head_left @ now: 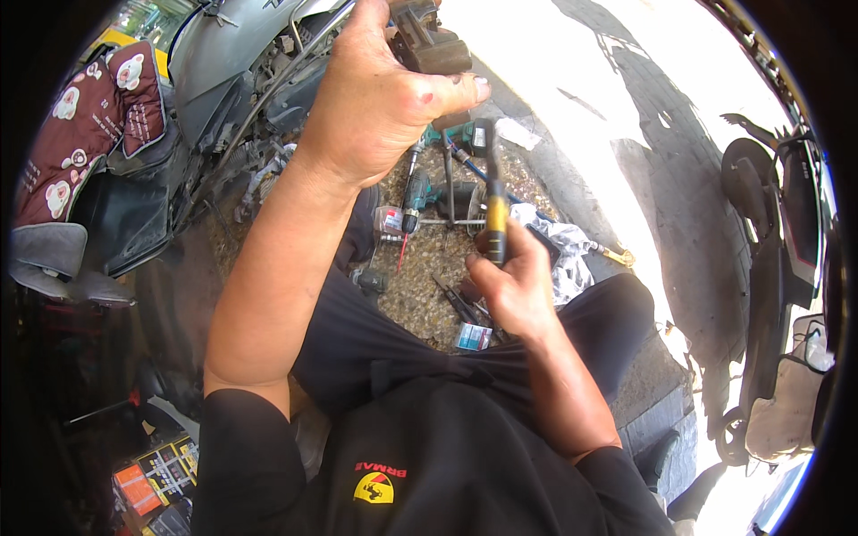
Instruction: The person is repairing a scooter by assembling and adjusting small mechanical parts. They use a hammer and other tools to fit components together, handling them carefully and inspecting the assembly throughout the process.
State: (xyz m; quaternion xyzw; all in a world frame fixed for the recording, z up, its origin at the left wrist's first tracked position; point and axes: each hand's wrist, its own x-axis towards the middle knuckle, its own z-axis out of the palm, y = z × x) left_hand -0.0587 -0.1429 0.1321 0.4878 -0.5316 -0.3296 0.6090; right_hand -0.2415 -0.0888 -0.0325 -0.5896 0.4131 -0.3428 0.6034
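Fingers of the left hand clasp a dark metal part; those of the right hand wrap a yellow-and-black tool. Near left, an orange-and-black box hides its contents.

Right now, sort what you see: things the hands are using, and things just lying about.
In use:
- grimy metal part, in the left hand
- yellow-and-black-handled tool, in the right hand

Apparently lying about:
- teal drill
- crumpled white material
- bear-patterned cushion
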